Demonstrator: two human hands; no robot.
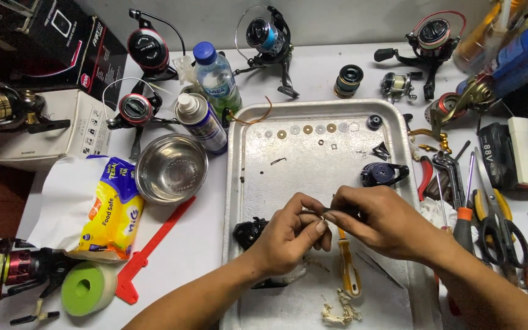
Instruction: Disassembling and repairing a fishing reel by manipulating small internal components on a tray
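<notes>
One thin metal part (326,211), pinched

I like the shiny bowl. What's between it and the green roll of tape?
In the head view, a yellow packet lies between the steel bowl and the green tape roll.

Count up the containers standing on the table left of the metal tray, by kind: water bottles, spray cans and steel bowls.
Water bottle: 1
Spray can: 1
Steel bowl: 1
Total: 3
</notes>
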